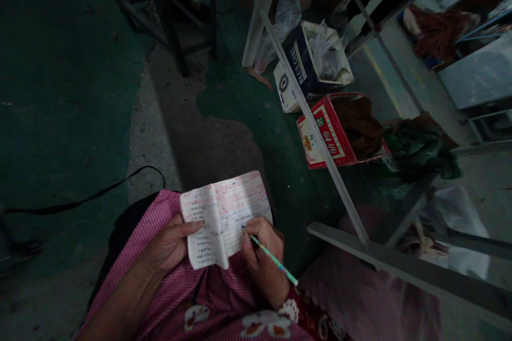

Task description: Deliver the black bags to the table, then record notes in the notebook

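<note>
A small open notebook (228, 208) with lined, written pages rests on my lap, over a pink checked apron (168, 282). My left hand (170, 245) grips the notebook's left edge, thumb lying across the page. My right hand (264, 258) is closed around a light green pen (274, 260), whose tip touches the right page near its lower edge.
A grey metal frame (320, 133) slants across the right side. Behind it on the green floor stand a red carton (328, 133), a dark blue carton (304, 61) with plastic bags, and dark cloth (420, 152). A black cable (92, 194) lies on the floor at left.
</note>
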The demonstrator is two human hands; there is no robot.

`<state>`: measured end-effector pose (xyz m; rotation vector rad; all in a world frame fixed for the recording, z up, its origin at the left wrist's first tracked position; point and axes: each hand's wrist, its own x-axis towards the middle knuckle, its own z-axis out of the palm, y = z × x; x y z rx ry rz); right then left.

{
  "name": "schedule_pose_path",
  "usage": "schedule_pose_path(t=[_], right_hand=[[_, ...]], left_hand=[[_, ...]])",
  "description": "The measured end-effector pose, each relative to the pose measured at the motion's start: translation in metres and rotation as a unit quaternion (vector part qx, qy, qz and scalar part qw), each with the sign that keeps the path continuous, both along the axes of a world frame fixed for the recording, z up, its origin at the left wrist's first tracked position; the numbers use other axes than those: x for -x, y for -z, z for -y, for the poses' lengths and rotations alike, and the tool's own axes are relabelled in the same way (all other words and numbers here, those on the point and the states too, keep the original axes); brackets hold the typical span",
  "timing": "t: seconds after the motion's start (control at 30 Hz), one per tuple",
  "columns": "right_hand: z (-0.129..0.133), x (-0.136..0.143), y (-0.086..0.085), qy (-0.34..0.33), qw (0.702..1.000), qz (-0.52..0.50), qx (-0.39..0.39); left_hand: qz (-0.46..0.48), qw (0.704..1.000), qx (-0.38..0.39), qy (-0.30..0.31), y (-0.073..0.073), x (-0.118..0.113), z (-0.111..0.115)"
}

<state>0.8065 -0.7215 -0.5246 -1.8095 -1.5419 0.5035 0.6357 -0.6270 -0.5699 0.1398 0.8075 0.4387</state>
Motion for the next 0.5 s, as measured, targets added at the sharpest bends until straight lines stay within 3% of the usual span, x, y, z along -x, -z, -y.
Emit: schedule_pose_path(t=[0.5], right_hand=[[0.0030, -0.0009, 0.0024, 0.008, 0.999, -0.032, 0.020]], left_hand=[[-0.013, 1.000, 0.000, 0.003, 0.0019, 0.0018, -0.0001]])
